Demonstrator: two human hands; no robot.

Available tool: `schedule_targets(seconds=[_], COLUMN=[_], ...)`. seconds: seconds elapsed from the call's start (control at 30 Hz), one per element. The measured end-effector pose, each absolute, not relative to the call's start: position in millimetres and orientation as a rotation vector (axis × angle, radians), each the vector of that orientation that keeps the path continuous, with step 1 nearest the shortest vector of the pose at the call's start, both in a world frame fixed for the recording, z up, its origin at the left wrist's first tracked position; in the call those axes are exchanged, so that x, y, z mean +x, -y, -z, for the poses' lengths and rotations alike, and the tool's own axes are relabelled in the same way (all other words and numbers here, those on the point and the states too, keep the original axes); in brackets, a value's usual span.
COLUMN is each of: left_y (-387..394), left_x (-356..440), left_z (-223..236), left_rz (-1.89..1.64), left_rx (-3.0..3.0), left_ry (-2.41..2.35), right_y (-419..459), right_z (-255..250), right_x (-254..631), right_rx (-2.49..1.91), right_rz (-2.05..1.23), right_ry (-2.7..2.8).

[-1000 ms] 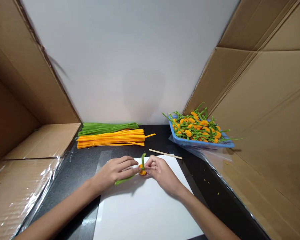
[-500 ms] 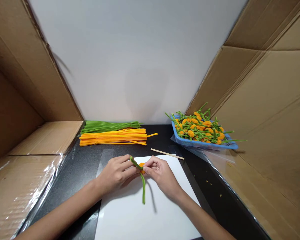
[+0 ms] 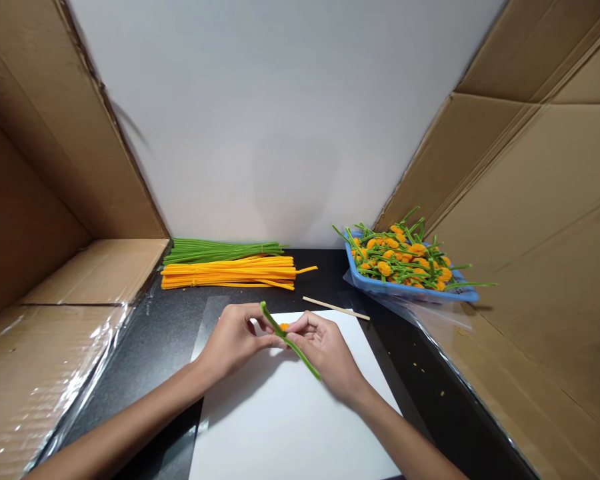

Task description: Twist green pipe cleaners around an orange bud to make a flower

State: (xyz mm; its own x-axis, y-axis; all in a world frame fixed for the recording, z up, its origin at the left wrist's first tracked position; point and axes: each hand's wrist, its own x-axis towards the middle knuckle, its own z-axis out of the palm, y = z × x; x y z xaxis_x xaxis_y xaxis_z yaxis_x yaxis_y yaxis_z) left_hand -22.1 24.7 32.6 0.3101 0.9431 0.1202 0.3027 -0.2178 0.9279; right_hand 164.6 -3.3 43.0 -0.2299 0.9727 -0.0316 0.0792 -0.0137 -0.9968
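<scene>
Between my fingertips is a pipe-cleaner flower with a small orange head [image 3: 285, 327] and a green pipe-cleaner stem [image 3: 303, 357]. One green end slants up to the left, the other down to the right across my right fingers. My left hand [image 3: 243, 331] pinches the flower from the left, thumb and fingers closed at the join. My right hand [image 3: 325, 343] grips it from the right, with thumb and forefinger by the orange head. Most of the head is hidden by the fingers. Both hands are above a white sheet [image 3: 290, 427].
Behind my hands lie bundles of green pipe cleaners [image 3: 220, 251] and orange pipe cleaners [image 3: 230, 273]. A thin wooden stick [image 3: 336, 308] rests at the sheet's far edge. To the right, a blue basket [image 3: 405, 291] holds many similar flowers. Cardboard walls [image 3: 545, 200] stand on both sides.
The lower green end has swung from hanging straight down to slanting right. My left hand has shifted its fingers, and less of the orange head shows.
</scene>
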Motion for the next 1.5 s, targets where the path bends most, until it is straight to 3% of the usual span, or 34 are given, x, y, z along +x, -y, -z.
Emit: schedule_targets(seconds=[0.37,1.07,1.5], left_y=[-23,-12,-2], left_x=[-19,-9,-5], left_z=[-28,-30,-22], left_rz=[-0.892,-1.058,-1.147], left_rx=[1.309,1.221,1.363], left_ry=[-1.082,-1.054,-1.162], right_y=[4,4,6], right_z=[-40,-33,-32], right_x=[166,161,156], right_rx=[-1.071,-1.145,-1.146], right_rz=[-1.549,-1.232,-1.313], right_ry=[1.326,1.272,1.143])
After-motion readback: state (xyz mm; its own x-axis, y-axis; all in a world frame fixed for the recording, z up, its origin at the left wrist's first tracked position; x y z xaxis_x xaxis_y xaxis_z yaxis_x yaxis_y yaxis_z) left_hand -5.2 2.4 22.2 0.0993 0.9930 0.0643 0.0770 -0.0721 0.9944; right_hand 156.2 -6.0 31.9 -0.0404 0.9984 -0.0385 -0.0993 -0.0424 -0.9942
